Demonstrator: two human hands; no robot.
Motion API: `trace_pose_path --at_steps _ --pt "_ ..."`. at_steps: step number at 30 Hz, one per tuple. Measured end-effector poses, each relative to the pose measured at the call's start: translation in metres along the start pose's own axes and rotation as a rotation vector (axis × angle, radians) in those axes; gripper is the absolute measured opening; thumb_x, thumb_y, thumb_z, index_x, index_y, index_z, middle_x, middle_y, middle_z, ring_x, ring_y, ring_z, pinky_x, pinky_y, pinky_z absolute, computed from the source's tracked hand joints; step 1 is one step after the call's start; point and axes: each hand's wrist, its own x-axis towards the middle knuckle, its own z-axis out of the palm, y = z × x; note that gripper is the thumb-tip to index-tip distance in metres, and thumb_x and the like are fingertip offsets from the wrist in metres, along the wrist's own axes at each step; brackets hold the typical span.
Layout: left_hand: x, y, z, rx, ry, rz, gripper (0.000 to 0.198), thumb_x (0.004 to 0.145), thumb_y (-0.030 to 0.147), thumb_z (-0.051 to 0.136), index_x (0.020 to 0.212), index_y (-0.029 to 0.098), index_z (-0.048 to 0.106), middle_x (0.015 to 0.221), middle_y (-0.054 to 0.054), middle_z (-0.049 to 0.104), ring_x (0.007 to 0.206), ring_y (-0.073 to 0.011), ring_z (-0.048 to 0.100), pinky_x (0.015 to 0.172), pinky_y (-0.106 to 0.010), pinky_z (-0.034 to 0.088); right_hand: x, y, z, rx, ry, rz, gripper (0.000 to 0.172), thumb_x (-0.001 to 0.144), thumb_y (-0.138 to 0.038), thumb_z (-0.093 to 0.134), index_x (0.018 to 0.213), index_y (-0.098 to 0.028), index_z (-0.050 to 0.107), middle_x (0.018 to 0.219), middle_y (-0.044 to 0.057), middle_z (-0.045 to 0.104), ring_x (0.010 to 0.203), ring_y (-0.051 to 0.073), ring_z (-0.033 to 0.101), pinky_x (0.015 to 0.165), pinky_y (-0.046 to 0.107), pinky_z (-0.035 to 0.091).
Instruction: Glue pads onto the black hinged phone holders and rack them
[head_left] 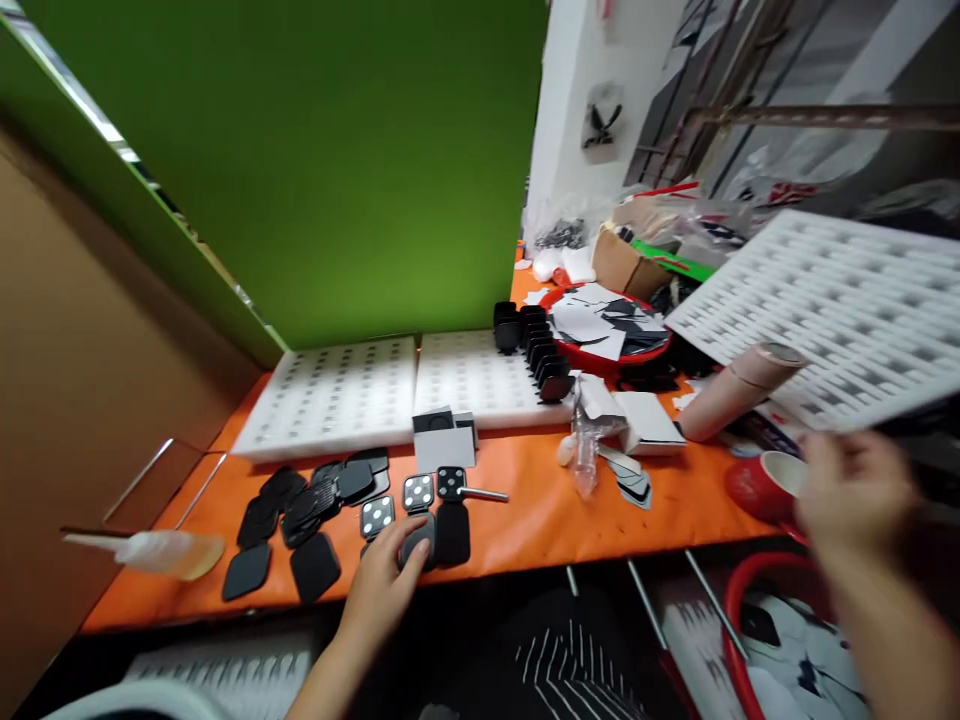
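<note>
My left hand (382,580) rests at the front edge of the orange table (540,510), its fingers curled round a dark rounded pad (417,545). Beside it lie flat black square pads (452,533) and squares with white dots (418,492). A pile of more black pads (315,500) spreads to the left. My right hand (855,495) is blurred at the right, gripping the lower edge of a large white grid tray (832,310) that is lifted and tilted above the table.
Two white foam grid trays (337,395) lie at the back before a green board (315,160). A row of black pads (536,345), a red bowl of scraps (607,330), a cardboard tube (731,390), a red cup (761,485), a glue bottle (161,550).
</note>
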Motion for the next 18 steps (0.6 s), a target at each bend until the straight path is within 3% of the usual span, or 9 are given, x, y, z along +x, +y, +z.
trace_pose_path --at_steps 1,3,5,8,11,15,18 --pt "0.001 -0.003 0.0 0.1 -0.007 0.049 0.034 0.08 0.04 0.052 0.106 0.021 0.065 0.114 -0.009 0.063 0.109 -0.0274 0.056 0.096 -0.044 0.043 -0.046 -0.005 0.015 -0.014 -0.112 -0.088 0.023 0.078 -0.04 0.054 0.096 -0.026 0.059 0.108 0.013 0.061 0.112 0.031 0.053 0.102 0.053 0.036" --pt "0.007 -0.005 -0.004 0.233 -0.044 0.132 0.033 0.082 0.035 0.049 0.108 0.022 0.064 0.116 -0.01 0.061 0.11 -0.0266 0.055 0.097 -0.043 0.042 -0.125 -0.016 0.047 0.044 -0.446 -0.178 0.02 0.074 -0.042 0.059 0.087 -0.028 0.064 0.091 0.008 0.067 0.091 0.03 0.063 0.09 0.053 0.046" --pt "0.016 -0.002 -0.014 0.295 -0.116 0.185 0.032 0.083 0.031 0.047 0.108 0.022 0.064 0.116 -0.01 0.061 0.109 -0.0251 0.056 0.096 -0.04 0.043 -0.171 -0.031 0.078 0.112 -0.749 -0.27 0.017 0.075 -0.036 0.06 0.089 -0.029 0.067 0.086 0.006 0.069 0.085 0.028 0.065 0.084 0.049 0.05" --pt "0.023 0.008 -0.034 0.325 -0.155 0.197 0.031 0.084 0.029 0.046 0.108 0.023 0.064 0.113 -0.009 0.062 0.107 -0.0234 0.057 0.093 -0.037 0.045 -0.179 -0.057 0.12 0.157 -0.889 -0.364 0.021 0.081 -0.033 0.055 0.096 -0.026 0.067 0.093 0.007 0.07 0.09 0.026 0.064 0.085 0.045 0.049" --pt "0.012 0.008 -0.044 0.322 -0.081 0.161 0.03 0.085 0.03 0.045 0.109 0.023 0.062 0.112 -0.008 0.063 0.107 -0.0235 0.056 0.093 -0.037 0.044 -0.176 -0.072 0.155 0.095 -0.954 -0.465 0.027 0.086 -0.034 0.046 0.1 -0.022 0.065 0.101 0.009 0.068 0.097 0.026 0.061 0.088 0.043 0.047" --pt "-0.004 -0.007 -0.017 0.223 0.002 0.067 0.033 0.085 0.026 0.044 0.113 0.019 0.059 0.112 -0.01 0.063 0.103 -0.0224 0.058 0.09 -0.034 0.044 -0.211 -0.058 0.179 -0.165 -1.06 -0.641 0.026 0.087 -0.028 0.043 0.102 -0.02 0.063 0.101 0.01 0.065 0.097 0.026 0.057 0.085 0.04 0.045" --pt "0.004 -0.012 0.01 0.161 -0.007 0.006 0.045 0.08 0.023 0.05 0.124 0.016 0.051 0.118 -0.012 0.06 0.106 -0.0237 0.057 0.091 -0.033 0.042 -0.235 -0.043 0.18 -0.344 -1.058 -0.765 0.021 0.087 -0.03 0.047 0.098 -0.022 0.063 0.096 0.009 0.064 0.093 0.027 0.056 0.08 0.039 0.043"
